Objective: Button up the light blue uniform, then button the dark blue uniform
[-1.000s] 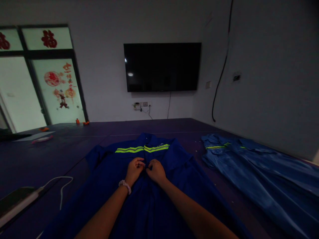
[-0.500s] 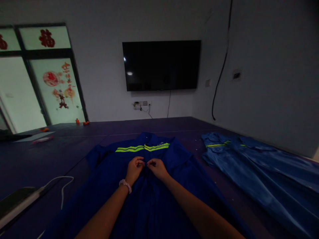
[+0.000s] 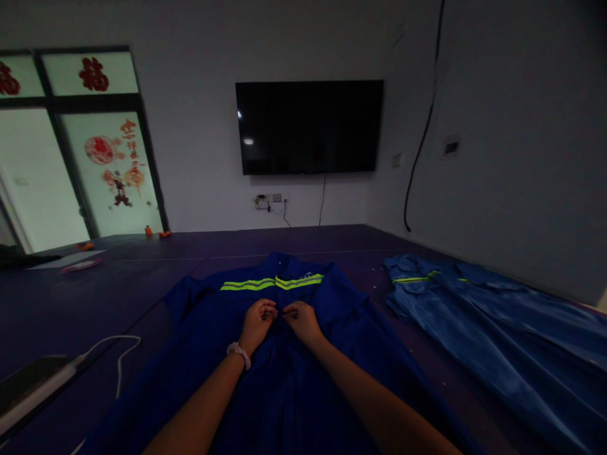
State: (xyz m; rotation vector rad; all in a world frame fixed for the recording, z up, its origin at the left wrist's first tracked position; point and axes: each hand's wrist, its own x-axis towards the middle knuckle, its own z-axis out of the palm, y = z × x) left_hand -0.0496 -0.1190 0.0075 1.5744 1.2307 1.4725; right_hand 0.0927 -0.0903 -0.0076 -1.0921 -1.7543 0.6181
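A dark blue work jacket (image 3: 332,328) with yellow-green reflective stripes lies flat on the purple surface in front of me, collar away from me. My left hand (image 3: 256,322) and my right hand (image 3: 301,322) meet at the middle of its front, just below the stripes. Both hands pinch the fabric at the front closure, fingers curled and nearly touching each other. A pale band sits on my left wrist. What exactly lies between the fingertips is too small to see.
A second, lighter blue jacket (image 3: 484,328) lies to the right near the wall. A white cable (image 3: 116,354) and a flat dark device (image 3: 33,388) lie at the left. The purple table (image 3: 95,297) runs back to a wall with a black TV (image 3: 310,126).
Both hands stay pinched at the jacket's front with only slight finger shifts. The view wobbled a little.
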